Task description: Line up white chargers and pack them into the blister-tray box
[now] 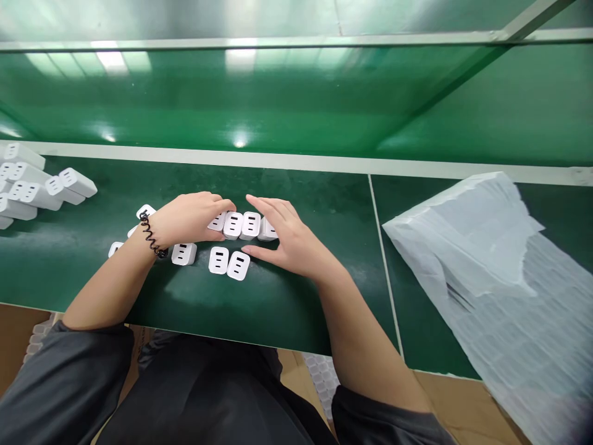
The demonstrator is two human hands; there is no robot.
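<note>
Four white, round-cornered plastic plugs [250, 225] line up between two bare hands!
The left hand [192, 217] curls round the row's left end, thumb on the near side, fingers on the far; whether that grip squeezes, I cannot tell. At the other end, the right hand [293, 240] has its grip wide, thumb and forefinger spread either side of the row. Just nearer the body, two more white plugs [231, 264] sit together on the dark green worktop [333, 210]. Well to the left, white plugs are heaped [34, 194]; translucent white plastic film [482, 247] lies far right.
</note>
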